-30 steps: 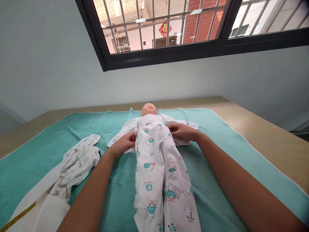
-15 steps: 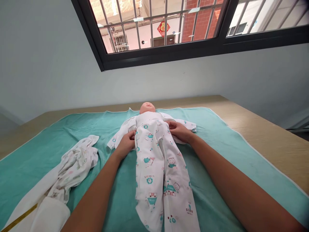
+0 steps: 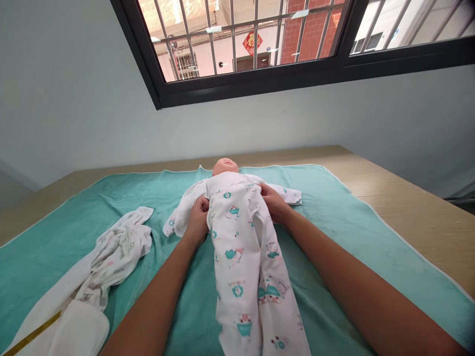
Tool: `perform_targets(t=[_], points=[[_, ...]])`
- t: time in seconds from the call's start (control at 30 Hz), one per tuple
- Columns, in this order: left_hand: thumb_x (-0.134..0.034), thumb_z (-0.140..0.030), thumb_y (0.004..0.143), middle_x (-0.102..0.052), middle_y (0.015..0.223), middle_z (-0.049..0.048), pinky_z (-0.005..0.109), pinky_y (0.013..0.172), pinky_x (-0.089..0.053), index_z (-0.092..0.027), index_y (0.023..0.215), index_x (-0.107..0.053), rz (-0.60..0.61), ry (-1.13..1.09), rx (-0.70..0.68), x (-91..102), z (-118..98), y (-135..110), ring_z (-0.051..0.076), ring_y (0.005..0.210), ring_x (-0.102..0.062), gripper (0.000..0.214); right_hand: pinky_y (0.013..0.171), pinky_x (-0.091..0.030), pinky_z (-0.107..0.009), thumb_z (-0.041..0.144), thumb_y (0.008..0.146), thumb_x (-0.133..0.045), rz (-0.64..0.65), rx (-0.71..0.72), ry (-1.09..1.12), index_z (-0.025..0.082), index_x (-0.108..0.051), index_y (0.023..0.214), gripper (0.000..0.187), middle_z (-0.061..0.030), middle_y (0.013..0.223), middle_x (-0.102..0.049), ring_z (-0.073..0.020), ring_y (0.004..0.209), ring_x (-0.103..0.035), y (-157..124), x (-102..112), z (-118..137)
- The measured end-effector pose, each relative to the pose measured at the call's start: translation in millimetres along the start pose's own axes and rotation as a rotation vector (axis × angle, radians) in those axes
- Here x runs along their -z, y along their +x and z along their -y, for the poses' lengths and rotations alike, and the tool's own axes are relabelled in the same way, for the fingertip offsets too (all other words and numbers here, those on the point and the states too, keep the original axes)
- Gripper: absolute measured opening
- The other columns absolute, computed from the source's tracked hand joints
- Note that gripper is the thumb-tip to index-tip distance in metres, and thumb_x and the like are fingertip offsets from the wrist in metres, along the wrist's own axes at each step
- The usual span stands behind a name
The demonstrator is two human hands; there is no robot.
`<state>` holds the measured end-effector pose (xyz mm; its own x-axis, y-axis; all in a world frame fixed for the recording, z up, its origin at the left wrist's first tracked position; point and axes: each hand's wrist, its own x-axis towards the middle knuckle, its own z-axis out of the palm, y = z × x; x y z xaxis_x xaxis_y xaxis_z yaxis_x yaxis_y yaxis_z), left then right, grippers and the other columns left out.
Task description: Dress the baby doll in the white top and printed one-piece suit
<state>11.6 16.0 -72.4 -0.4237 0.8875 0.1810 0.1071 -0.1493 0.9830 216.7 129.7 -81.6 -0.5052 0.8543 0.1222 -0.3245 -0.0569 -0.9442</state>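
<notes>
A baby doll lies on its back, its head toward the wall. It wears a white printed top whose sleeves spread to both sides. White baby pants with teal and pink prints cover its lower body, with the legs stretching toward me. My left hand is closed at the left side of the waistband, fingers curled on the cloth. On the other side, my right hand grips the waist of the pants, its fingertips partly hidden behind the fabric.
A teal blanket covers much of the wooden table. Crumpled white printed baby clothes lie at the left, with a yellow measuring tape across white cloth. Behind the table are a wall and a barred window.
The pants have shifted a little to the right, and their upper part is tugged that way. My left hand has turned and closed more tightly; the doll's head has tilted slightly left.
</notes>
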Motion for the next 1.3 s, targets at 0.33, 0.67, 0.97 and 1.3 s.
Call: perform_targets(t=[0.33,0.67,0.97,1.3], points=[[-0.067,-0.023,0.069,-0.064,0.085,-0.0001,0.028,0.074,-0.048,-0.02,0.09,-0.06,-0.178,0.007,-0.138,-0.2,4.2,2.1,0.016,0.079,-0.058,0.022,0.066,-0.045,-0.028,0.02,0.061,-0.073,0.099,0.061,-0.371,0.02,-0.059,0.079,0.023,0.0022,0.078,-0.062,-0.0172,0.075,-0.055,-2.6,7.0,10.9],[-0.065,-0.037,0.08,-0.058,0.126,0.0065,0.032,0.096,-0.043,-0.021,0.097,-0.064,0.1,0.236,-0.194,22.8,-13.3,15.8,0.022,0.114,-0.055,0.023,0.083,-0.047,-0.035,0.041,0.079,-0.066,0.084,0.127,-0.548,0.023,-0.069,0.09,0.021,-0.0041,0.101,-0.065,-0.0209,0.094,-0.058,-0.6,-3.2,33.9],[-0.059,-0.035,0.086,-0.062,0.124,0.0061,0.033,0.094,-0.042,-0.022,0.081,-0.05,0.16,0.508,-0.306,22.2,-23.6,15.2,0.021,0.111,-0.057,0.017,0.087,-0.045,-0.037,0.042,0.078,-0.066,0.138,0.273,-0.711,0.021,-0.055,0.073,0.024,-0.0066,0.123,-0.059,-0.0209,0.101,-0.056,2.2,-14.7,29.1],[-0.055,-0.036,0.088,-0.069,0.097,0.005,0.031,0.077,-0.046,-0.024,0.106,-0.063,0.238,0.811,-0.484,26.6,-30.0,33.8,0.021,0.084,-0.062,0.023,0.062,-0.033,-0.029,0.041,0.084,-0.058,-0.22,0.326,-0.76,0.023,-0.046,0.07,0.025,0.0043,0.064,-0.047,-0.0147,0.064,-0.042,6.8,-24.1,11.2]])
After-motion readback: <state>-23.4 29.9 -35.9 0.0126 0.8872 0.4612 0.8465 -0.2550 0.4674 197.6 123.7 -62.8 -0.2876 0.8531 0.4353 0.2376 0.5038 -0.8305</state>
